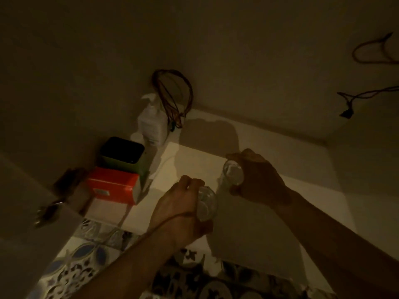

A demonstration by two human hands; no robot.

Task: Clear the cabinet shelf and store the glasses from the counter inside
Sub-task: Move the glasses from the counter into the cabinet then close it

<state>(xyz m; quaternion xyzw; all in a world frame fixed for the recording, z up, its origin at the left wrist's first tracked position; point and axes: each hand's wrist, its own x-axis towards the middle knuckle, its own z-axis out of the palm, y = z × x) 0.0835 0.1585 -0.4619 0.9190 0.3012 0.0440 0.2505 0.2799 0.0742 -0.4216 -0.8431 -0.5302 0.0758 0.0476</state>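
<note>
The scene is dim. My left hand (180, 203) is closed around a clear glass (207, 205) held low over the front part of the white cabinet shelf (198, 162). My right hand (257, 175) grips a second clear glass (232, 172) a little further in and to the right, with its base near or on the shelf. The two glasses are close to each other but apart. Both forearms reach in from the bottom of the view.
At the shelf's left side stand a red box (112, 186), a green container (124, 156) with a dark inside and a white pump bottle (152, 126). Loose wires (172, 96) hang at the back. The open cabinet door (32, 212) is at left. Patterned tiles (90, 255) lie below.
</note>
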